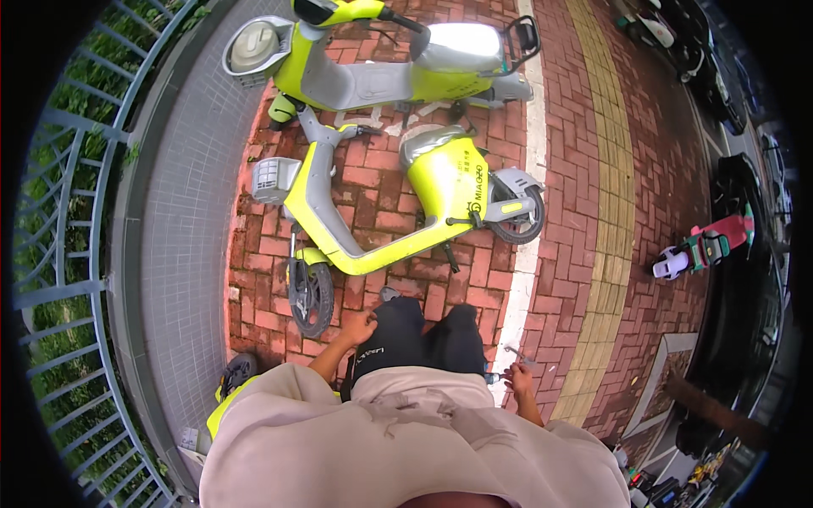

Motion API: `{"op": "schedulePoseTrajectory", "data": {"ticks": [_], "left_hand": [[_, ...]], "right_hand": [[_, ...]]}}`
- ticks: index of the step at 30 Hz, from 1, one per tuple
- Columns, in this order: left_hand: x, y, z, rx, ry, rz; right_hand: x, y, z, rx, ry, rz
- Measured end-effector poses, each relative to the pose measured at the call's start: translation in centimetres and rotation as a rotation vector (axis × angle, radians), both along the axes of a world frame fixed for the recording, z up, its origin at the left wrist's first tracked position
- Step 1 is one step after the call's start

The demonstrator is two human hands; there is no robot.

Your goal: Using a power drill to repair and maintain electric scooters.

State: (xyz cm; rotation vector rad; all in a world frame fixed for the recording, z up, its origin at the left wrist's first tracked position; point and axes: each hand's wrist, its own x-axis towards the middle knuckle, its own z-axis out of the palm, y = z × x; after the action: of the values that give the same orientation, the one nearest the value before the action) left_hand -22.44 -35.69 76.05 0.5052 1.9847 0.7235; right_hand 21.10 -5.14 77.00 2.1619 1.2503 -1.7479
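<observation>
My left hand (360,327) is beside my dark-trousered left thigh, its fingers curled in, and nothing shows in them. Out to my right, my right hand (519,381) is closed around a small, thin grey tool (518,354); its exact kind is too small to make out. Directly ahead stands a yellow-green and grey electric scooter (343,241) with a grey front basket (275,179). Its front wheel (312,298) is close to my left hand but apart from it. Neither hand touches the scooter.
A second yellow-green scooter (364,80) stands just beyond the first. A tiled wall (190,212) and metal fence (63,292) run along the left. To the right are a white line (531,161), yellow tactile paving (605,245), a child's ride-on toy (710,245) and dark parked vehicles (749,330).
</observation>
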Motion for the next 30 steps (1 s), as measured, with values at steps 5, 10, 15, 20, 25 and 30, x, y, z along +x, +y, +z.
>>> {"op": "schedulePoseTrajectory", "data": {"ticks": [5, 10, 15, 20, 25, 30], "left_hand": [[-7.9, -6.6, -0.5, 0.026, 0.240, 0.321], [-12.0, -7.7, -0.5, 0.060, 0.107, 0.558], [-15.2, -7.6, -2.8, 0.100, 0.028, 0.621], [-21.8, -7.4, -2.6, 0.138, -0.266, 0.956], [-41.5, 1.6, -3.3, 0.281, -0.435, 1.276], [-62.2, 2.2, -13.2, 0.196, 0.121, 1.120]], "right_hand": [[-14.3, 0.3, 2.7, 0.172, -0.025, 0.725], [-23.4, 7.2, 1.5, 0.408, -0.038, 0.992], [-35.2, 14.0, -1.0, 0.179, 0.028, 0.761], [-51.4, 12.8, -3.9, -0.027, 0.122, 0.986], [-67.2, 20.9, -9.1, 0.072, 0.099, 1.568], [-88.9, 17.3, -3.7, -0.045, 0.314, 1.045]]}}
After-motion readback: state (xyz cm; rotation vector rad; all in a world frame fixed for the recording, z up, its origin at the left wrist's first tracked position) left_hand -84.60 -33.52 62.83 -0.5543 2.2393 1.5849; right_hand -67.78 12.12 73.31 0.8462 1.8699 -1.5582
